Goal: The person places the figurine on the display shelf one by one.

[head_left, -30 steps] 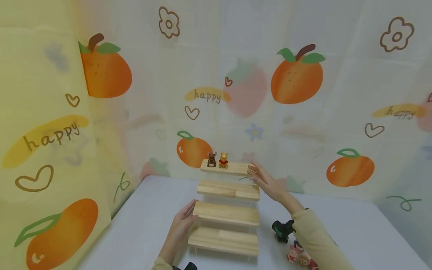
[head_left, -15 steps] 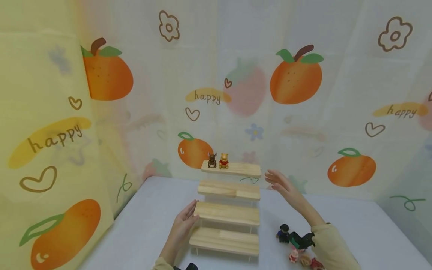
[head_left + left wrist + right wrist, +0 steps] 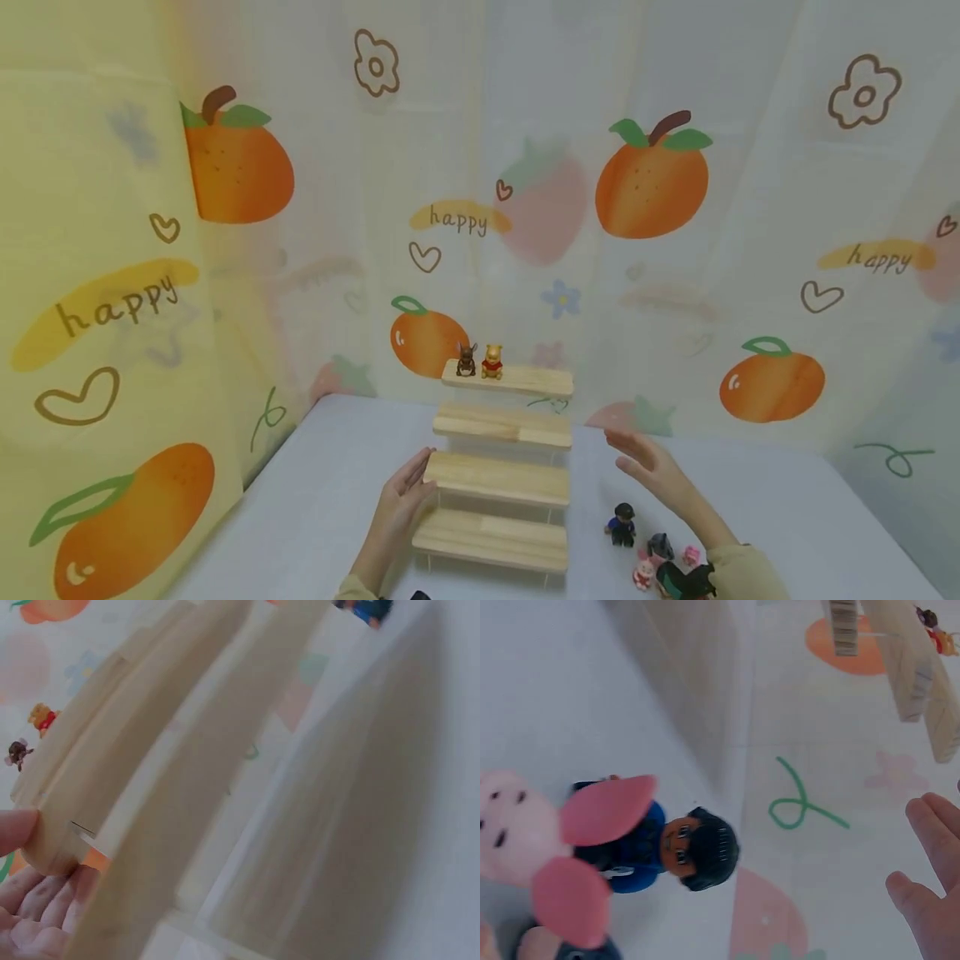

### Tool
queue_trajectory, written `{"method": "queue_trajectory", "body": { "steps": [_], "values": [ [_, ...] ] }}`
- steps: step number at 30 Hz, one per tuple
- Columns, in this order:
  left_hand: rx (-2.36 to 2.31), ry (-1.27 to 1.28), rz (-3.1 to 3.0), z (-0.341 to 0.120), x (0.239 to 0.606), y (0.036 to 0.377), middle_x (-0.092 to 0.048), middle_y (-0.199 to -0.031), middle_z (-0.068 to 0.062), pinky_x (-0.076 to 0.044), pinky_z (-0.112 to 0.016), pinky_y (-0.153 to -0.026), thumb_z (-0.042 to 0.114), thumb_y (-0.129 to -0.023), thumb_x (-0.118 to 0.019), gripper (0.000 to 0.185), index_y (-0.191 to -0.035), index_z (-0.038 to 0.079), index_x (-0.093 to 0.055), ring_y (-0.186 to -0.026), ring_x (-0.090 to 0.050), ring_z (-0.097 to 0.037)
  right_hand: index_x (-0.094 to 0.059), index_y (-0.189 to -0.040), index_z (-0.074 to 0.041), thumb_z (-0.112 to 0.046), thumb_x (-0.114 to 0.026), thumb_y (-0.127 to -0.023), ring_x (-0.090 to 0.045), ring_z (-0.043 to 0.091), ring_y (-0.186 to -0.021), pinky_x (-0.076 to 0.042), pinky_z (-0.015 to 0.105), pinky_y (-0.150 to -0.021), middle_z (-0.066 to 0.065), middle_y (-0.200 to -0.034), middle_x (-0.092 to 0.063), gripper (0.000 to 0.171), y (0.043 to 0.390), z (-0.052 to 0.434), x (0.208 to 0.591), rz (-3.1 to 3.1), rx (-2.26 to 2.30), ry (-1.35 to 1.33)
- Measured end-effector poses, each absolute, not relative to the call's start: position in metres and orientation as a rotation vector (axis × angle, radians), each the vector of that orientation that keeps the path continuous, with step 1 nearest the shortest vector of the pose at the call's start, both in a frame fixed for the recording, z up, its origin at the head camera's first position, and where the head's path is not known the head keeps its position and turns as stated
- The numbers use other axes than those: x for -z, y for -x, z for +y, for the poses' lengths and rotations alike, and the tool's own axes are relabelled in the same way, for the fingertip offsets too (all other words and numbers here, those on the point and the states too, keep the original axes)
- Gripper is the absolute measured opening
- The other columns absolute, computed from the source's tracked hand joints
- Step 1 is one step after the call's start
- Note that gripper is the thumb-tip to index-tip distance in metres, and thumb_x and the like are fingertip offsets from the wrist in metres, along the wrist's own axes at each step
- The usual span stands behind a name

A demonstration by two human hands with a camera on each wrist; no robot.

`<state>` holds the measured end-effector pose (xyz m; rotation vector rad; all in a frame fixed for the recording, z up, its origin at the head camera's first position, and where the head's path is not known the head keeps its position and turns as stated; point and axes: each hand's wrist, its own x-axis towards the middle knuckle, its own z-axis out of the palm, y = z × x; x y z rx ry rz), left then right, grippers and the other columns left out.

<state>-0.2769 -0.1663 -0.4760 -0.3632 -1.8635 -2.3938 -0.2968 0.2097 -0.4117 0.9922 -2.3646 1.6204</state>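
— Resting against the stepped wooden shelf, is that the left hand?

— Yes. Its fingers are straight and lie flat on the left end of the third step from the top, nothing gripped. The left wrist view shows the fingertips touching the end of a board.

— And the right hand?

— Open too, palm turned toward the shelf, fingers loosely extended. It hovers in the air just right of the shelf, apart from it, and holds nothing. In the right wrist view only its fingertips show at the edge.

— Where does the shelf stand?

— On the white table, its back near the fruit-printed curtain. It has four wooden steps rising toward the curtain.

— Anything on it?

— Two small figures on the left part of the top step: a dark brown animal and, just beside it on the right, a yellow bear in a red shirt.

— What lies near the right hand?

— Below it on the table stands a little figure with black hair and a blue top. Close by, toward the sleeve, sit a few pink toys; I cannot tell exactly what they are.
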Motion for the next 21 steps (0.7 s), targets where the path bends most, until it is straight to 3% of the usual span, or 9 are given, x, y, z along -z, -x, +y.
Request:
{"method": "queue_trajectory", "body": {
  "steps": [6,12,21],
  "values": [
    [2.431,0.315,-1.877,-0.166,0.473,0.276,-0.025,-0.139,-0.024,-0.03,-0.023,-0.098,-0.001,-0.084,-0.055,0.06,-0.134,-0.011,-0.025,-0.128,-0.023,-0.032,-0.038,-0.126,0.011,0.0,-0.052,-0.089,-0.041,0.043,-0.113,-0.044,0.026,-0.087,0.03,-0.124,-0.043,0.042,0.294,0.215,0.428,-2.433,-1.63,-0.871],
    [2.423,0.332,-1.869,-0.165,0.469,0.274,-0.023,-0.14,-0.024,-0.029,-0.023,-0.098,-0.001,-0.085,-0.053,0.059,-0.135,-0.011,-0.023,-0.128,-0.022,-0.032,-0.027,-0.135,0.005,-0.005,-0.052,-0.09,-0.039,0.046,-0.113,-0.045,0.038,-0.087,0.034,-0.129,-0.035,0.052,0.293,0.22,0.448,-2.48,-1.736,-0.7],
    [2.476,0.353,-1.868,-0.167,0.472,0.276,-0.02,-0.141,-0.023,-0.028,-0.024,-0.099,-0.001,-0.086,-0.052,0.059,-0.136,-0.01,-0.021,-0.129,-0.019,-0.031,-0.038,-0.125,0.013,-0.005,-0.051,-0.091,-0.046,0.05,-0.102,-0.049,0.04,-0.081,0.038,-0.12,-0.041,0.041,0.289,0.23,0.467,-2.572,-1.507,-0.86]
  ]
}}
